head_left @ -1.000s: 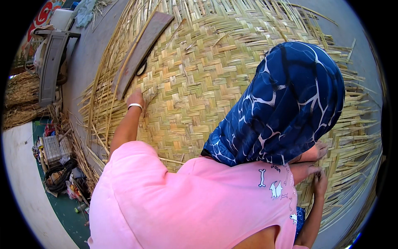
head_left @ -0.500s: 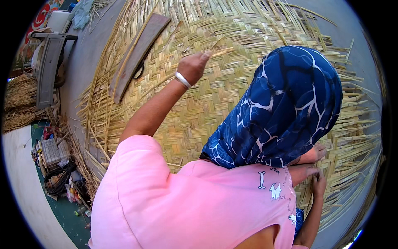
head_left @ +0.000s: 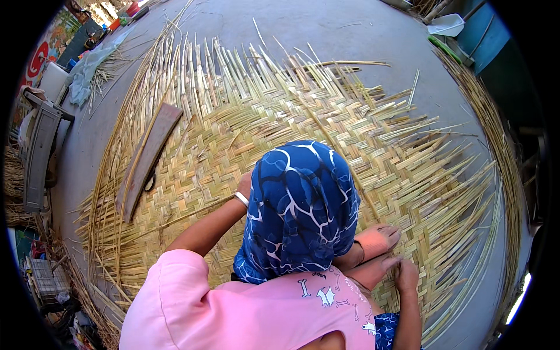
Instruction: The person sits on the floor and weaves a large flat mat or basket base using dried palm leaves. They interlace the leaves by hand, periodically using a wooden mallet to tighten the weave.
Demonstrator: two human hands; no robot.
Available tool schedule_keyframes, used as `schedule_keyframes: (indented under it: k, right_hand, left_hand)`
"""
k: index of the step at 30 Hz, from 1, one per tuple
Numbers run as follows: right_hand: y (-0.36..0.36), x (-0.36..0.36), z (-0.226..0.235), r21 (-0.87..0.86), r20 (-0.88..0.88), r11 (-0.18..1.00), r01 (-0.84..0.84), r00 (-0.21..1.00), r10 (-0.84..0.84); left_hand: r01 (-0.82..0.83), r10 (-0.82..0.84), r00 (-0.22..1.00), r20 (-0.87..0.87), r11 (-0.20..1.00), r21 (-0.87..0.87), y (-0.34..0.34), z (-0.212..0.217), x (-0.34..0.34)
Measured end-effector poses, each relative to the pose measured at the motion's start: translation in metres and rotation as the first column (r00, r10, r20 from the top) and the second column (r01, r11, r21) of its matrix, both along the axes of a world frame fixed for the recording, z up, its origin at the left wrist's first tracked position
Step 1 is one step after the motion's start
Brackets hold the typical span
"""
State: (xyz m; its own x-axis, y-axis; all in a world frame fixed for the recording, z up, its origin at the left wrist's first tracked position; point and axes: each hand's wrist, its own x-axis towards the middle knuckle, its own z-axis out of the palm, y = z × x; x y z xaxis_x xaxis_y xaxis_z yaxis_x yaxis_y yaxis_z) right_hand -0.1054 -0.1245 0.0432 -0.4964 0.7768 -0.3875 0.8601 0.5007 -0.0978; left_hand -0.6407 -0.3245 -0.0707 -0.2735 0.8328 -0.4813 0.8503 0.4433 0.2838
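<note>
I sit on a half-woven mat (head_left: pixel 198 184) of split reed strips in a herringbone pattern. My raised knee (head_left: pixel 300 204), in blue patterned cloth, covers much of the middle. My left hand (head_left: pixel 245 184), with a white bangle at its wrist, lies at the weave, its fingers hidden behind the knee. Down by my feet (head_left: pixel 378 242), my right hand (head_left: pixel 407 275) has curled fingers close to the toes, low over the woven strips. What it grips, if anything, is too small to make out. To the left, a dark wooden board (head_left: pixel 149 163) lies on the mat.
A black loop-shaped handle (head_left: pixel 150 182) shows beside the board. Loose strip ends (head_left: pixel 204 76) fan out over the grey floor (head_left: pixel 326 29). Long reeds (head_left: pixel 490 122) lie in a bundle at the right. A grey bench-like object (head_left: pixel 42 151) and blue plastic sheet (head_left: pixel 93 73) are at far left.
The view has shifted, so the mat and board appear lower and farther left. My left hand, in plain sight over the weave before, is now partly behind the knee. My right hand stays by my feet.
</note>
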Motion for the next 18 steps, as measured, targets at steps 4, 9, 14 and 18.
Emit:
schedule_keyframes:
  k: [4,9,14,18]
  right_hand:
    - [0.008,0.009,-0.009,0.066,-0.193,0.995,0.074,0.979,-0.060]
    - [0.030,0.007,0.018,0.039,-0.352,0.961,0.273,0.904,-0.243]
    - [0.017,0.001,0.039,0.208,-0.414,0.974,0.088,0.910,0.006]
    - [0.004,-0.005,0.052,0.203,-0.355,0.979,0.032,0.934,0.043]
  left_hand:
    - [0.013,-0.013,1.000,0.006,0.999,-0.031,0.013,0.004,0.005]
    - [0.068,-0.068,0.998,-0.013,0.997,-0.033,0.031,0.010,0.010]
    - [0.186,-0.186,0.982,-0.022,0.982,0.039,0.065,0.032,0.028]
    - [0.364,-0.377,0.926,0.008,0.901,0.234,0.126,0.062,0.070]
